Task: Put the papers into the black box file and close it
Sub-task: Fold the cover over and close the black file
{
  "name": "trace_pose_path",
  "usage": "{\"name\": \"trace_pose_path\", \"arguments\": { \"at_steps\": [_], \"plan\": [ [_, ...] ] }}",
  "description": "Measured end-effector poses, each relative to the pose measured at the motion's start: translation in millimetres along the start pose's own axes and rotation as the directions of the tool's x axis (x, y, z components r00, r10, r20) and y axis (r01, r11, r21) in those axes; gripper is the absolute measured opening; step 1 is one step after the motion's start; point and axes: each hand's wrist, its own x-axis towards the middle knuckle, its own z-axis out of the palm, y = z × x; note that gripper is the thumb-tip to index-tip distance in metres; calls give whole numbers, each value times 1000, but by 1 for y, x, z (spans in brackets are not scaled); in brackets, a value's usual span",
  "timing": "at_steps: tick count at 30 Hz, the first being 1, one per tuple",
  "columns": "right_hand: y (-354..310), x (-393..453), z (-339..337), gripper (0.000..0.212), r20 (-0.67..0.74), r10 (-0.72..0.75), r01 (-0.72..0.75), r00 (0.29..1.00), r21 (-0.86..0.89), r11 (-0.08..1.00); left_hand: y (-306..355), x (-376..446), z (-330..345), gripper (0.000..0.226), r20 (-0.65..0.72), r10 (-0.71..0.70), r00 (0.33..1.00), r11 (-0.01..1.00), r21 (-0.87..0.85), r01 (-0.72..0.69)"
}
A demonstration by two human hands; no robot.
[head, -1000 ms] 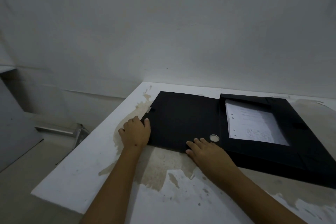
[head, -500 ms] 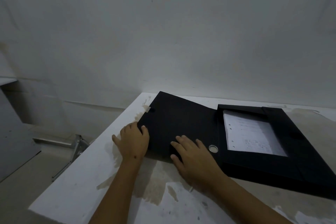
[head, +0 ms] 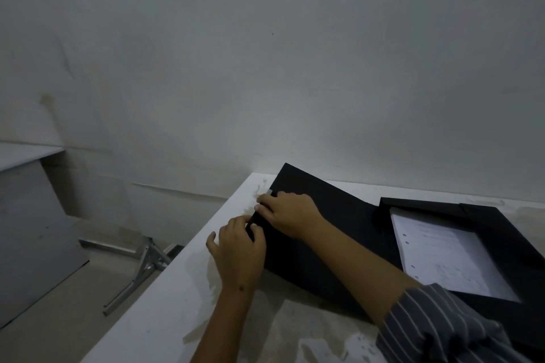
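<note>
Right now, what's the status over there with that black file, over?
Left hand and right hand both gripping the lid's left edge, lid raised off the table. Papers inside the black box file, file not yet closed. Nothing in the way.

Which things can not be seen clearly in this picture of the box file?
Head view only:
- Text on the papers: too small and dim to read.
- Near right corner of the black box file: hidden by the striped sleeve and cut by the frame edge.
- Lid edge under the left hand and right hand: fingers cover it, so the grip is unclear.
</note>
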Motion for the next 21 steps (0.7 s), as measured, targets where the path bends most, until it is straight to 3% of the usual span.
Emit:
{"name": "trace_pose_path", "arguments": {
  "at_steps": [3, 5, 6, 8, 10, 11, 14, 17, 20, 21],
  "plan": [
    [5, 6, -8, 45, -10, -40, 40, 999, 1, 999, 8, 1, -7, 26, 9, -1, 1000, 998, -62, 1],
    [9, 8, -20, 45, -42, -52, 52, 998, -12, 999, 14, 2, -15, 29, 3, -20, 1000, 954, -298, 20],
    [12, 8, -27, 46, -58, -57, 56, 997, -15, 998, 18, 3, -20, 34, 37, -60, 998, 881, -468, 70],
    [21, 6, -45, 48, -98, -79, 77, 992, -29, 997, 29, 4, -30, 45, 176, -151, 973, 576, -784, 232],
    [33, 0, -64, 51, -133, -112, 105, 985, -57, 993, 37, 4, -31, 49, 312, -203, 928, 322, -874, 364],
    [38, -4, -74, 53, -146, -127, 118, 981, -67, 991, 42, 3, -28, 50, 346, -190, 919, 301, -870, 390],
    [55, -22, -101, 69, -201, -142, 127, 969, -87, 988, 71, -7, -11, 49, 403, -59, 913, 374, -839, 395],
    [74, -45, -127, 74, -234, -119, 99, 965, -97, 990, 116, -26, -3, 47, 486, 124, 865, 296, -850, 435],
    [104, -77, -148, 66, -230, -18, 24, 973, 24, 999, 151, -49, 11, 45, 590, 354, 726, 403, -797, 450],
    [114, -88, -153, 60, -220, 45, -20, 974, 116, 993, 158, -54, 18, 49, 585, 394, 709, 418, -801, 429]
  ]
}}
